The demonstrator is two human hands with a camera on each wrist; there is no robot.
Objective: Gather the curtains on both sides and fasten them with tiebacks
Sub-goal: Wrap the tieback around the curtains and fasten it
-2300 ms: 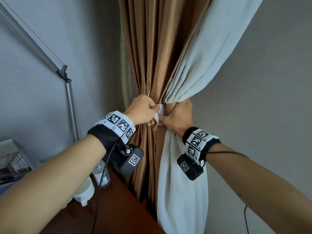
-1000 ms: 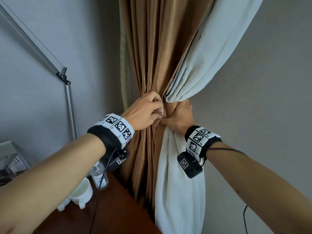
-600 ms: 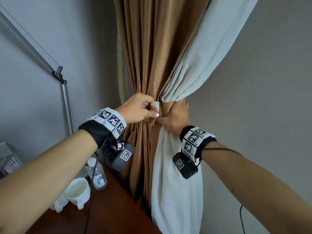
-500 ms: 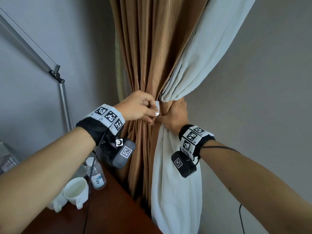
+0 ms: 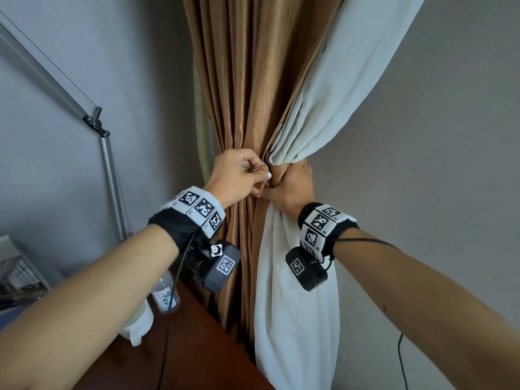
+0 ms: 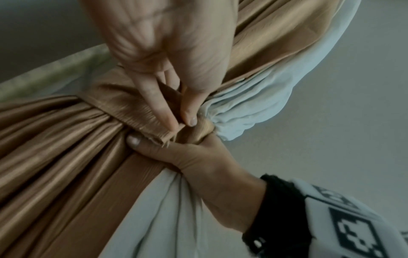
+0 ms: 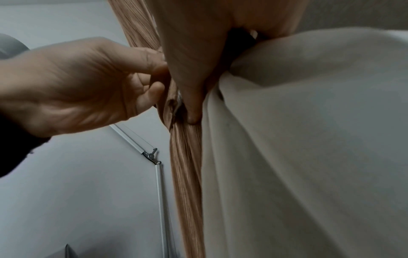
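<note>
A brown curtain (image 5: 253,94) and a white curtain (image 5: 337,94) hang gathered into one bundle at hand height. A brown fabric tieback (image 6: 132,111) wraps the bundle's waist. My left hand (image 5: 263,175) pinches the tieback's loose end between forefinger and thumb (image 6: 189,118), against the front of the bundle. My right hand (image 5: 284,184) grips the gathered waist from the right, its thumb (image 6: 134,139) pressing just under the tieback's end. In the right wrist view the left hand (image 7: 88,83) meets the brown curtain (image 7: 187,157) beside the white curtain (image 7: 287,139). How the tieback fastens is hidden by my fingers.
A metal lamp arm (image 5: 109,170) stands against the grey wall on the left. Below it a brown wooden table (image 5: 197,347) holds a small bottle (image 5: 166,296) and a white cup (image 5: 138,325). A bare wall lies to the right of the curtains.
The white tab at the tieback's end, visible by my left fingers earlier, is now covered. My left hand has closed in on the bundle. The right hand keeps its grip.
</note>
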